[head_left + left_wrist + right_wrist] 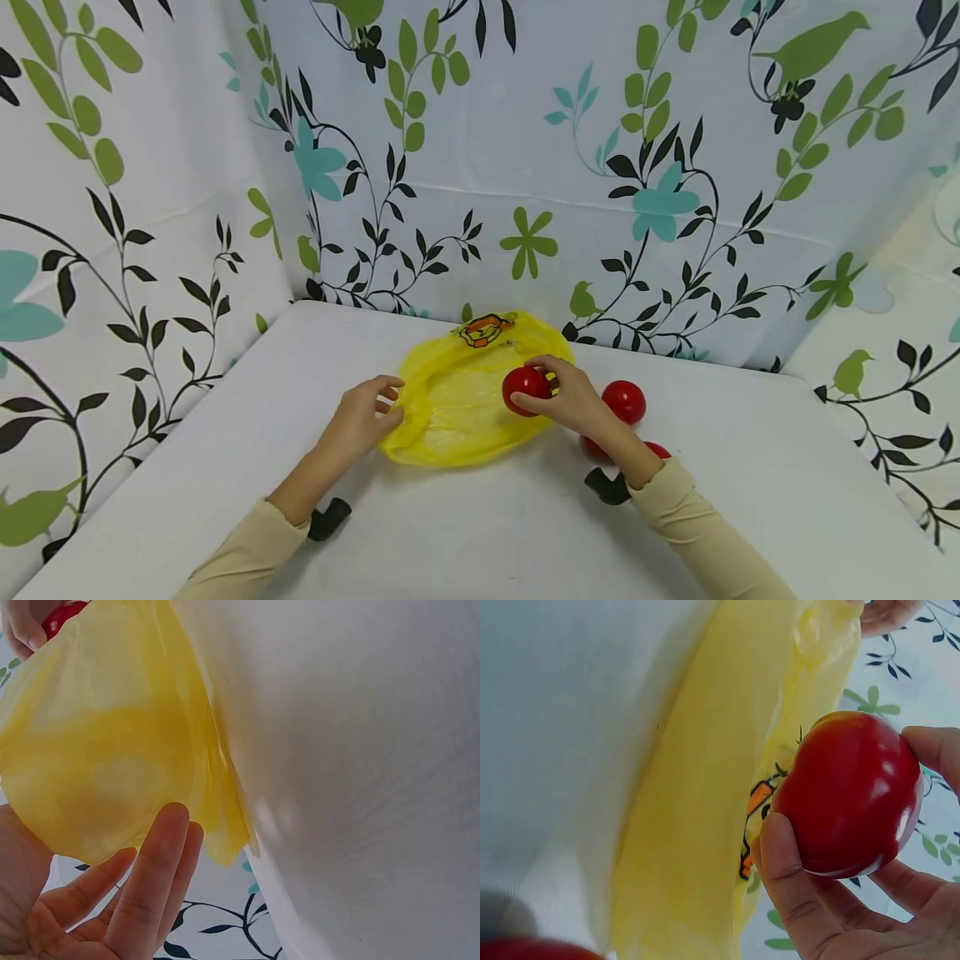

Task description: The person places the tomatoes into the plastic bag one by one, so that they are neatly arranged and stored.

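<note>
A yellow plastic bag [465, 408] lies spread with its mouth wide, an orange print at its far side. My left hand [367, 415] is at its left rim; the left wrist view shows long, nearly straight fingers [154, 877] against the film and the thumb partly covered by the bag [97, 735]. Over the bag's right part, my right hand [573, 398] holds a shiny red tomato [525, 391] between thumb and fingertips. The right wrist view shows this tomato [851, 795] beside the bag film [697, 802].
Several more red tomatoes [624, 402] lie on the white table [480, 533] right of the bag, partly hidden by the right forearm. Dark wrist-camera parts [328, 520] stick out by both wrists. A patterned curtain [465, 192] stands behind and at both sides.
</note>
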Motion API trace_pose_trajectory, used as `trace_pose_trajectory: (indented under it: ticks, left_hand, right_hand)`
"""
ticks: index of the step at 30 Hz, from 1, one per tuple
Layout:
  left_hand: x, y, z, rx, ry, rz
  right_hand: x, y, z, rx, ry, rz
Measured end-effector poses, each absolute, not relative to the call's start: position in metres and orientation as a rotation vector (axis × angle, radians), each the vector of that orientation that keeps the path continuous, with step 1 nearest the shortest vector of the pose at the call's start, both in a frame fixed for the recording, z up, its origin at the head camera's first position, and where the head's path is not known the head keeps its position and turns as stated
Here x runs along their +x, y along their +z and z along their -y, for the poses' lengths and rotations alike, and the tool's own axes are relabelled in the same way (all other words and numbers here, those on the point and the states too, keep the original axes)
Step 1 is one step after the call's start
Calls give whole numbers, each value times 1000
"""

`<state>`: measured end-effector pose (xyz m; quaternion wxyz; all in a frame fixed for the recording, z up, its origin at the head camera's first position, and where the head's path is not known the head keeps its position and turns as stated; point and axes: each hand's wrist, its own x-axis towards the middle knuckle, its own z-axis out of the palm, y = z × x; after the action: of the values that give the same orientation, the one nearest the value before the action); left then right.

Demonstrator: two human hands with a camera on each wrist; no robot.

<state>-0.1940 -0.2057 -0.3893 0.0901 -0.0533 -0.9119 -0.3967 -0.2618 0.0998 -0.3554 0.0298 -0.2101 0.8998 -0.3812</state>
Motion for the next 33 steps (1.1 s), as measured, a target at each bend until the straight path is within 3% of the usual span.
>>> trace_pose_trajectory:
  ticks: [33]
  left_hand:
    - [-193, -387, 200, -144, -1169, 2735]
  right_hand:
    - [-265, -382, -32, -698, -1138, -2674]
